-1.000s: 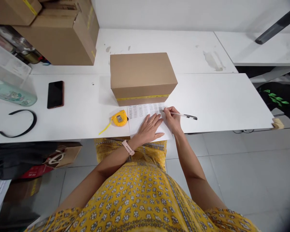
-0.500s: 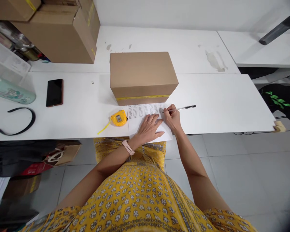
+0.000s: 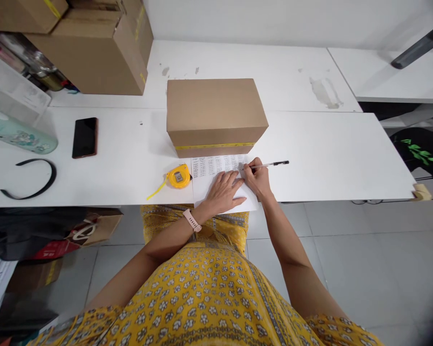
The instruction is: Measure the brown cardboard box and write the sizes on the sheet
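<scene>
My right hand (image 3: 258,179) grips a pen (image 3: 278,164), its tip at the right part of a white sheet of paper (image 3: 202,190). Rows of small handwriting in columns fill the upper part of the sheet. Flat on the paper lies my left hand (image 3: 223,192), fingers stretched out and holding nothing. A yellow tape measure (image 3: 179,177) rests left of the sheet with a short end of its tape pulled out. Just beyond the paper stands a closed cardboard box (image 3: 216,108) with a yellow tape strip along its near side, hiding the sheet's far edge.
On the white table (image 3: 321,158), to the left, are a phone (image 3: 85,138), a black headband (image 3: 46,180) and a mint-green bottle (image 3: 21,132). Larger cardboard boxes (image 3: 101,57) stand at the back left. A dark post (image 3: 418,45) rises at the back right.
The pen has tilted slightly in my right hand, its back end a little lower and farther left. My left hand stays flat on the paper. The whole view has shifted slightly.
</scene>
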Demonstrator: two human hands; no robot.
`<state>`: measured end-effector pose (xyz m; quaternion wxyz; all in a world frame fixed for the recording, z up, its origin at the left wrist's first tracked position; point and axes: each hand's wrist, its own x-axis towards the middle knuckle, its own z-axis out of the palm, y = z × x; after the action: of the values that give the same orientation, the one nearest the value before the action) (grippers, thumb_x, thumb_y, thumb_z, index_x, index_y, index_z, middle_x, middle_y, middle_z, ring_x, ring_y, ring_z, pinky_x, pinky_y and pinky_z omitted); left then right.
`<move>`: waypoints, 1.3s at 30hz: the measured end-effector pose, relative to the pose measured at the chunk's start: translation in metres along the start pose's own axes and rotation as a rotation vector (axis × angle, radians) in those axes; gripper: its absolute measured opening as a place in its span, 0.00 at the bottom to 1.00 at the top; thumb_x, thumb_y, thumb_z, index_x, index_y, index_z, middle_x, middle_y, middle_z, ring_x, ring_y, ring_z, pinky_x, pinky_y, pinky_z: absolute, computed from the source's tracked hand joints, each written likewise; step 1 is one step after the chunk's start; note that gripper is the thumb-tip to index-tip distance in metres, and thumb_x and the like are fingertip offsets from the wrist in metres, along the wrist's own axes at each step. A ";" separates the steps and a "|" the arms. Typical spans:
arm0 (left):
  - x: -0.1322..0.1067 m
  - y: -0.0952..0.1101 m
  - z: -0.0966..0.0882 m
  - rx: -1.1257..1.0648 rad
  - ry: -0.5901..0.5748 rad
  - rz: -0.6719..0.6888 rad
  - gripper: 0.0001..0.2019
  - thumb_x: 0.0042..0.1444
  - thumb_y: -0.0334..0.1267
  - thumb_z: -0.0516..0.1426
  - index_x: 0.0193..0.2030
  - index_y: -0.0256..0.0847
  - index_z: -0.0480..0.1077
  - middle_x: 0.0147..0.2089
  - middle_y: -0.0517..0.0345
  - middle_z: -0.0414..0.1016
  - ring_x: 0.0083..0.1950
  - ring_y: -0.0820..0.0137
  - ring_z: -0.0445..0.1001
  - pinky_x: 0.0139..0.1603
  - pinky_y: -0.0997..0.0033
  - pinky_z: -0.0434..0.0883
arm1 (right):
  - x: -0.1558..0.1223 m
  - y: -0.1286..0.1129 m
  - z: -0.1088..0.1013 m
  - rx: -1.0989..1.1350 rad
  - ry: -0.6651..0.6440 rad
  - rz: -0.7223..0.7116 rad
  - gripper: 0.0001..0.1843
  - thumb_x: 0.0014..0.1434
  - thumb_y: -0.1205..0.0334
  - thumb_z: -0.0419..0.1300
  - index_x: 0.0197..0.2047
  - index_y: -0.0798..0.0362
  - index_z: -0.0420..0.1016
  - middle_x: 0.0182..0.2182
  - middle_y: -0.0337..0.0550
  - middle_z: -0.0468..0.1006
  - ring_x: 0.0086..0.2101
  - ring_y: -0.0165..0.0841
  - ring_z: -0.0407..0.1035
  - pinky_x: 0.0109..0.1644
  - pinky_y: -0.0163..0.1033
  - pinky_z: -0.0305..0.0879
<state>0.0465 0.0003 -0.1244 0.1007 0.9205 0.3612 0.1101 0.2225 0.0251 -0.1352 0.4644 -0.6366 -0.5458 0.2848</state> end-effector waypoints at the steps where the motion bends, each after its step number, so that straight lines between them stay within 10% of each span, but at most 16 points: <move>1: 0.000 0.000 0.000 0.000 0.001 0.000 0.30 0.66 0.55 0.59 0.67 0.35 0.68 0.72 0.36 0.63 0.71 0.48 0.62 0.75 0.46 0.54 | 0.000 0.000 0.000 -0.004 -0.001 -0.004 0.12 0.61 0.55 0.59 0.30 0.47 0.60 0.18 0.29 0.62 0.22 0.28 0.55 0.27 0.36 0.50; 39: -0.001 0.000 -0.002 0.001 -0.020 -0.002 0.30 0.67 0.55 0.58 0.68 0.37 0.65 0.73 0.38 0.61 0.74 0.51 0.59 0.76 0.47 0.52 | 0.000 0.000 -0.001 -0.030 0.048 -0.010 0.12 0.61 0.54 0.59 0.30 0.47 0.61 0.19 0.29 0.61 0.22 0.27 0.54 0.28 0.37 0.51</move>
<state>0.0448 -0.0002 -0.1232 0.1040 0.9213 0.3610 0.1005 0.2233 0.0252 -0.1346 0.4692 -0.6472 -0.5421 0.2590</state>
